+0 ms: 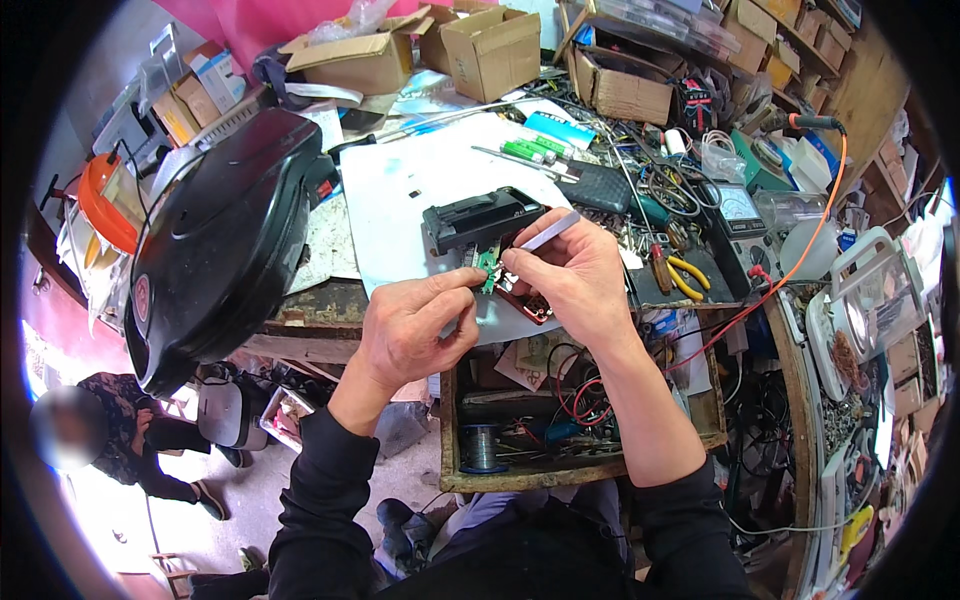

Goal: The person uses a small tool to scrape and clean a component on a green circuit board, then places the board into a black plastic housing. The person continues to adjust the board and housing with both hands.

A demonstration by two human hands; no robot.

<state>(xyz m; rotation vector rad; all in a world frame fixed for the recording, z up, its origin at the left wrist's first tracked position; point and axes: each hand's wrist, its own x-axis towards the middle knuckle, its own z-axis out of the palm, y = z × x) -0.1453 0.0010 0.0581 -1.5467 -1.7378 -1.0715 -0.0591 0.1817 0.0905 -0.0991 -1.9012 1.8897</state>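
Note:
Over a white sheet (385, 215) on the bench, my left hand (415, 325) has its index fingertip against the edge of a small green circuit board (489, 268); its other fingers are curled. My right hand (575, 275) is closed on grey metal tweezers (551, 230), whose flat end sticks up past the fingers. Their tips are hidden by the hand, close to the board. Just beyond the board lies a black plastic housing (480, 218). A red-edged case part (530, 308) shows under my right fingers, partly covered.
Below the bench edge, an open drawer (585, 480) holds wires and a solder spool (482, 448). Yellow-handled pliers (688, 278) and a meter (738, 210) lie to the right. A large black appliance cover (225, 230) stands left. A person (125, 430) sits at lower left.

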